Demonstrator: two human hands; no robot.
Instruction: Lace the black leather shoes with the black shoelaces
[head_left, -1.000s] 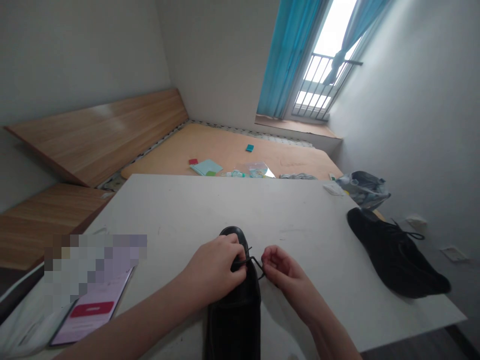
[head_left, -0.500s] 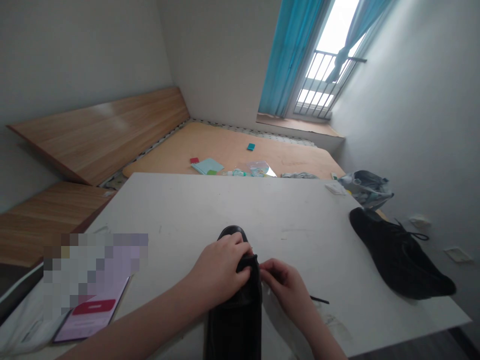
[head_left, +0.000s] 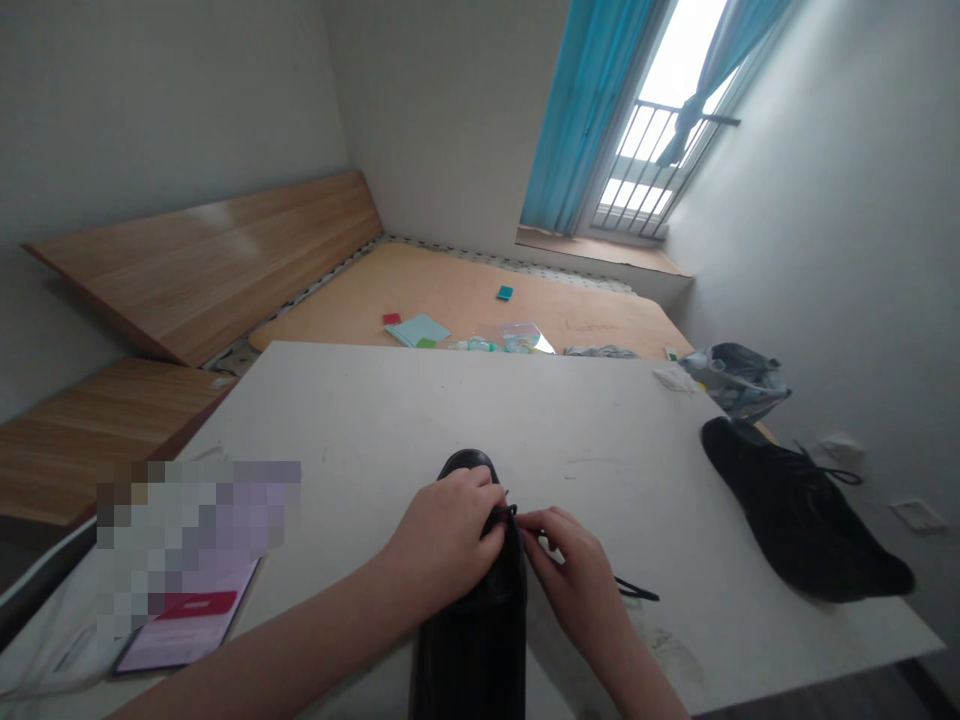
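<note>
A black lace-up shoe point(head_left: 472, 640) stands on the white table point(head_left: 465, 410) right in front of me, toe pointing away. My left hand point(head_left: 442, 545) rests closed over the shoe's lacing area, fingers pinching the black shoelace point(head_left: 634, 590). My right hand point(head_left: 574, 575) is just right of the shoe, fingers pinched on the same lace close to the eyelets. The lace's free end trails out to the right across the table.
A second black shoe point(head_left: 802, 510) lies at the table's right edge. A phone with a pink screen point(head_left: 184, 630) lies at the left front. Behind the table are a wooden bed platform point(head_left: 465, 295) with small items and a grey bag point(head_left: 739, 375).
My right hand has dropped from a raised pull on the lace to a spot against the shoe's right side. The lace end now lies on the table to the right. My left hand stayed.
</note>
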